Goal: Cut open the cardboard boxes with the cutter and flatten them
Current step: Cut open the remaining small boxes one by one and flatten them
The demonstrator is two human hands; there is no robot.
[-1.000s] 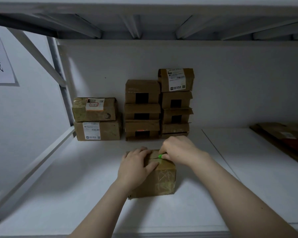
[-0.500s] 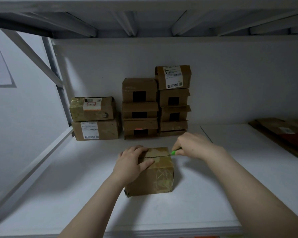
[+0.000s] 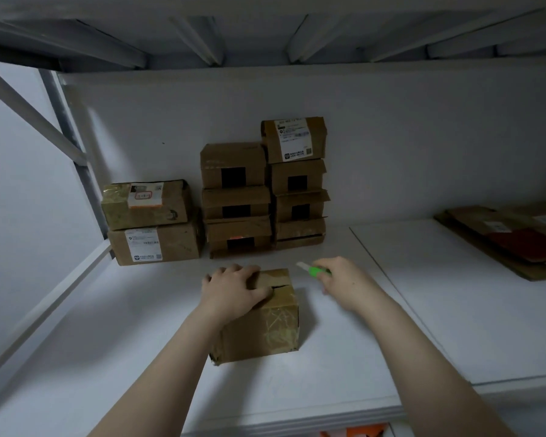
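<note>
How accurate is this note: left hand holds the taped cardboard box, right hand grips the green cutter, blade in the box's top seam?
One detail is off. In the head view the left hand holds the taped cardboard box and the right hand grips the green cutter, but the blade is clear of the box, just to its right.

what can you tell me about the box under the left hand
Small brown cardboard box, roughly cube-shaped, wrapped in shiny, crinkled clear tape. A dark slit runs along its top seam. It stands upright on the white shelf, in front of the stacked boxes. The left hand holds it from above, fingers curled over the top. The green cutter in the right hand is clear of it, to its right.
</note>
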